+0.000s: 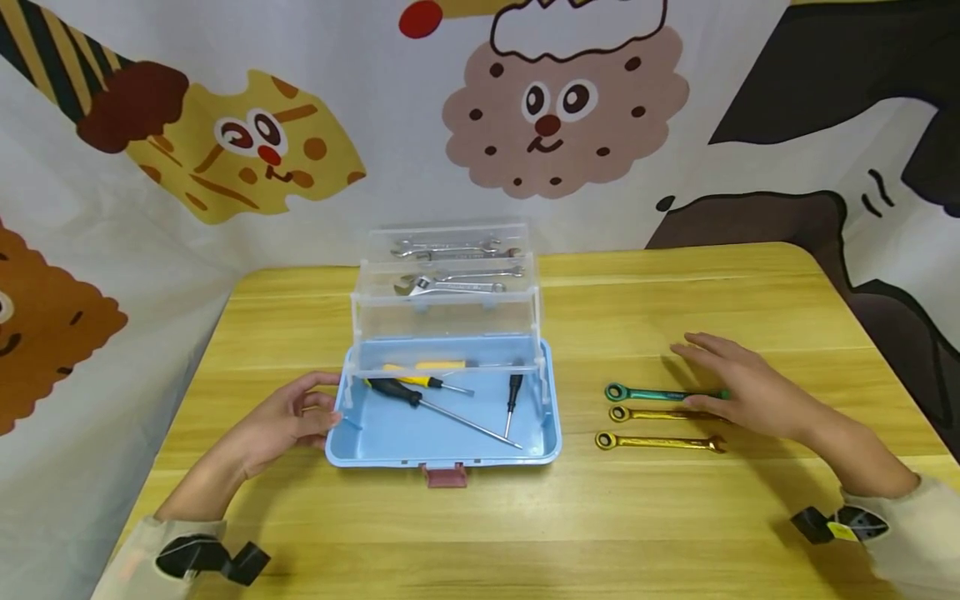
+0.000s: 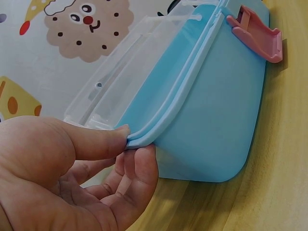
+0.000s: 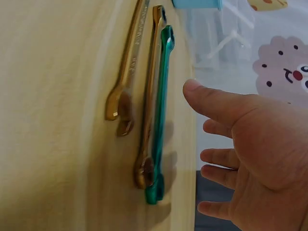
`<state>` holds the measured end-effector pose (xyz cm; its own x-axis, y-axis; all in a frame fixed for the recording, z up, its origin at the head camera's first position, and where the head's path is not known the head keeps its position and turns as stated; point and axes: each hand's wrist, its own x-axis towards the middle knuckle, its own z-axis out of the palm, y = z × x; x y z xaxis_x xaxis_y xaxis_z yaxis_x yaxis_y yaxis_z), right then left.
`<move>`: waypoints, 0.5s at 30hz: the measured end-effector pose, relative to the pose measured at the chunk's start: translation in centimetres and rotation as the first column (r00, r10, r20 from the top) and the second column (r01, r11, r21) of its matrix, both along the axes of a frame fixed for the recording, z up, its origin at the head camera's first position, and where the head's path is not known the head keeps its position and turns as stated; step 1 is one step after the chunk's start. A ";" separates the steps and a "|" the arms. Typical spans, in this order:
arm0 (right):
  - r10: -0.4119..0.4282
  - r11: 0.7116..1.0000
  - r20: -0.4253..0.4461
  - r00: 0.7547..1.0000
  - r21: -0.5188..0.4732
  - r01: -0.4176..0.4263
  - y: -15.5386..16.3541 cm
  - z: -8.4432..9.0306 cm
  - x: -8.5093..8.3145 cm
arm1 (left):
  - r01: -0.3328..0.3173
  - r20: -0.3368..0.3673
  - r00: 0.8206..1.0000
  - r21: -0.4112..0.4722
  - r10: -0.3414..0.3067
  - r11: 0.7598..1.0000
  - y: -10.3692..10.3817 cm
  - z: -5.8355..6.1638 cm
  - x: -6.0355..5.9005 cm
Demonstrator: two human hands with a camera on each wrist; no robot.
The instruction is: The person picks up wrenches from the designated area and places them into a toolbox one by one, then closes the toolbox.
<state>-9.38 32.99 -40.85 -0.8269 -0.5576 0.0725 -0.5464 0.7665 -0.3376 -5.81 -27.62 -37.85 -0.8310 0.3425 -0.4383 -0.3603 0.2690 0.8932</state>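
With thumb above and fingers below, my left hand pinches the rim of the blue toolbox at its front left corner. My right hand, fingers spread and holding nothing, hovers over the right ends of the wrenches. A green wrench lies farthest back. In front of it are a gold wrench and a second gold wrench, roughly parallel on the table. Inside the toolbox base lie a long black-handled screwdriver, a small black screwdriver and yellow-handled screwdrivers.
Clear tiered trays stand raised over the back of the toolbox, holding several silver wrenches. A pink latch hangs at the toolbox front. Behind the wooden table hangs a white curtain with cartoon prints.
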 end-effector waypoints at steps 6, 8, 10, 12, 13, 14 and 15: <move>-0.019 1.000 0.007 1.000 -0.007 0.019 0.7 -1.1 0.3 | -0.008 0.004 1.000 -0.013 0.008 1.000 0.0 0.1 0.0; -0.028 1.000 0.019 0.999 -0.006 0.028 1.0 -1.4 0.3 | -0.008 0.003 1.000 -0.015 0.008 1.000 0.0 0.1 0.0; -0.035 0.999 0.019 0.999 -0.004 0.035 1.2 -1.6 0.4 | -0.008 0.003 1.000 -0.012 0.008 1.000 0.0 0.1 0.0; -0.051 0.999 0.023 0.998 0.004 0.051 1.3 -1.8 0.5 | -0.009 0.000 1.000 -0.008 0.009 1.000 0.0 0.0 0.0; -0.060 0.998 0.026 0.998 0.009 0.060 1.4 -1.8 0.6 | -0.008 0.000 1.000 -0.006 0.008 1.000 0.0 0.0 0.0; -0.070 0.997 0.029 0.997 0.014 0.070 1.4 -1.9 0.6 | -0.007 -0.001 1.000 -0.003 0.007 1.000 0.0 0.0 0.1; -0.079 0.997 0.031 0.996 0.018 0.078 1.5 -1.9 0.7 | -0.006 0.000 1.000 -0.002 0.006 1.000 0.0 -0.1 0.1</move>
